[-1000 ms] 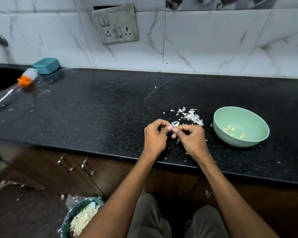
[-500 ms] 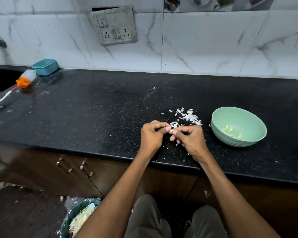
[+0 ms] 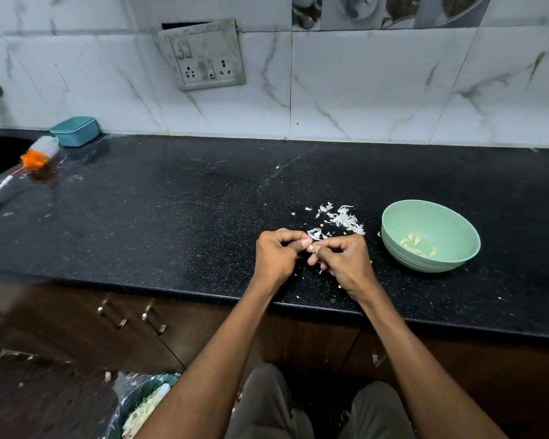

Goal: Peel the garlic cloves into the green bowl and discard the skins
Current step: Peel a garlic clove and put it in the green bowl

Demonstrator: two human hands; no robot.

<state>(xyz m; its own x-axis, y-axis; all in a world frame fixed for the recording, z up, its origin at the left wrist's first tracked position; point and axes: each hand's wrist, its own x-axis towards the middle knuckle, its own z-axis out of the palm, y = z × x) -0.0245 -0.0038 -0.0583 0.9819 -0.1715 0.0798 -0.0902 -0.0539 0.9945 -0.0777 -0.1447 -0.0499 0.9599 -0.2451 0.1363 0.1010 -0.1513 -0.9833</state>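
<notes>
A small garlic clove [image 3: 311, 247] is pinched between the fingertips of my left hand [image 3: 276, 259] and my right hand [image 3: 346, 263], just above the black counter near its front edge. Most of the clove is hidden by my fingers. The green bowl [image 3: 450, 217] stands to the right of my hands and holds several peeled cloves [image 3: 417, 244]. A pile of white garlic skins [image 3: 343, 220] lies on the counter just behind my hands, left of the bowl.
On the floor at lower left stands a green waste bin [image 3: 140, 407] with scraps inside. A teal box [image 3: 75, 130] and an orange-and-white brush [image 3: 29, 160] lie at the counter's far left by the sink. Cabinet handles [image 3: 130, 315] sit below the counter [image 3: 171, 217].
Both hands stay together at the same spot, working the clove between the fingertips. The camera has tilted slightly; the bowl and skins have not moved.
</notes>
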